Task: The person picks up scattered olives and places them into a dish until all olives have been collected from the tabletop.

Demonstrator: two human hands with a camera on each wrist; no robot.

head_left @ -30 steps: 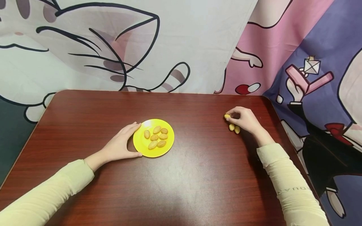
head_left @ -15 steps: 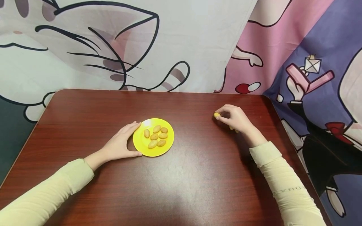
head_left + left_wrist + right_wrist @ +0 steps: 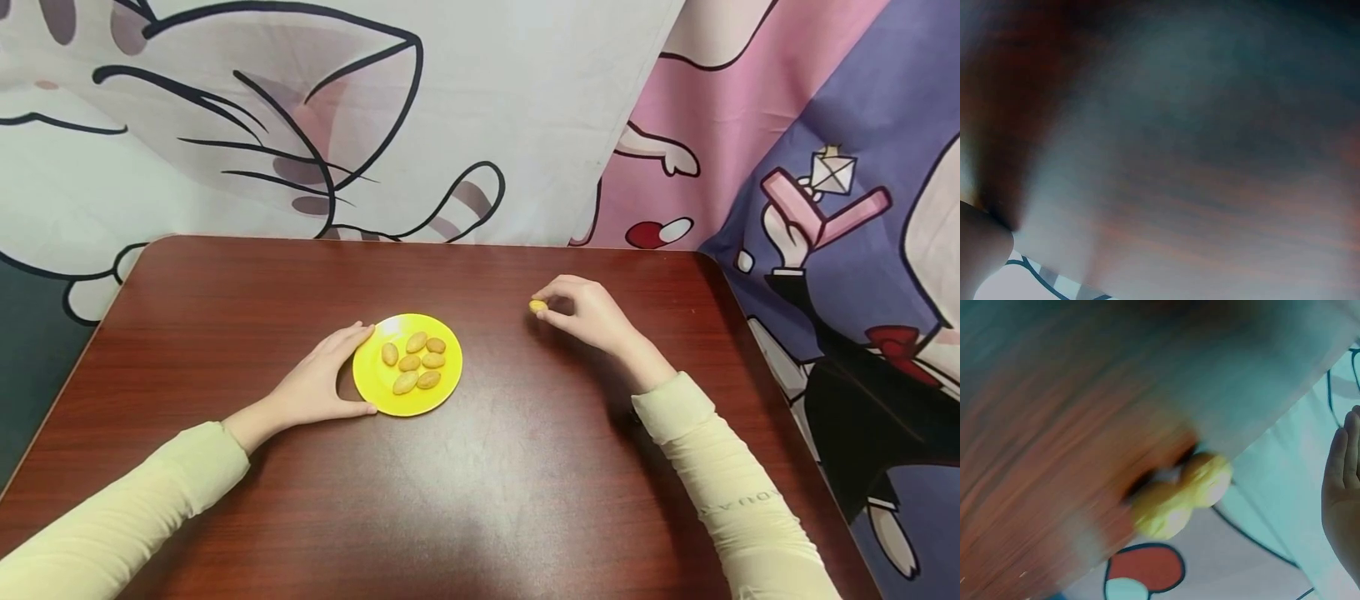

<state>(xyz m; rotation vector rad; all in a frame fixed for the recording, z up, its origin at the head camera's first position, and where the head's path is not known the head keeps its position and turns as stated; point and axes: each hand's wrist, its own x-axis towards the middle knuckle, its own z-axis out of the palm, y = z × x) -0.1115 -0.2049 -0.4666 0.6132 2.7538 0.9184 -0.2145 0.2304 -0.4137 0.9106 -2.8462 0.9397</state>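
Note:
My left hand (image 3: pixel 318 379) holds the yellow plate (image 3: pixel 450 387) at its left rim, thumb on the near edge and fingers on the far edge. Several small oval yellow-brown pieces (image 3: pixel 405 382), like little fruits or nuts, lie spread on it. Right of the plate, my right hand (image 3: pixel 588 312) pinches one small yellow oval piece (image 3: pixel 537 306) between thumb and fingertips, just above or at the table; I cannot tell which. In the right wrist view the same right hand (image 3: pixel 1342 494) shows partly. Two more yellow pieces (image 3: pixel 1161 511) sit together there, hidden behind the hand in the head view.
A reddish-brown wooden table (image 3: pixel 465 500) with rounded far corners carries everything. Behind it hangs a white cartoon-printed cloth (image 3: pixel 525 100), with a pink and blue one (image 3: pixel 825 275) on the right. The left wrist view is mostly blurred tabletop (image 3: pixel 1210 206).
My right hand has moved left toward the plate, carrying the pinched yellow piece away from the two others. My left hand and the plate have stayed in place.

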